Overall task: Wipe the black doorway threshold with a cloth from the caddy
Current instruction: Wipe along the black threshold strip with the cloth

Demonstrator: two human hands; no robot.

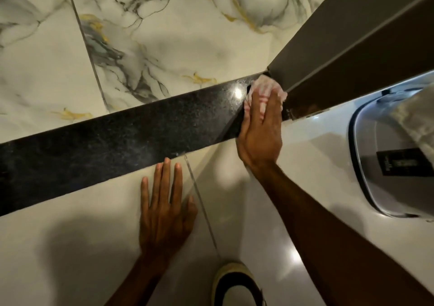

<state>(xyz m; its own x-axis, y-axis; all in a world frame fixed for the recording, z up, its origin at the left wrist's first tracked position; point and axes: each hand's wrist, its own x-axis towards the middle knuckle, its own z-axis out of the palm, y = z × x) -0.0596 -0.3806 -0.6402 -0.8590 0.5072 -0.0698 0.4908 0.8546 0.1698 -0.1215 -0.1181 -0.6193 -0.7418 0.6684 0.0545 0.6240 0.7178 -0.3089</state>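
Black shiny stone threshold [117,146] crosses the floor. The right hand [260,132] presses a pink-and-white cloth [266,85] flat on its far right end, fingers straight. The left hand [164,211] lies flat on the pale floor [70,247], fingers spread. Wiping looks begun; next, slide the cloth left.

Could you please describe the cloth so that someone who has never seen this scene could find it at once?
Follow the black threshold to its right end, where it meets the foot of the brown door frame. There the right hand presses flat on the cloth, which peeks out beyond it. It is the only soft, crumpled thing there, pale with pink stripes.
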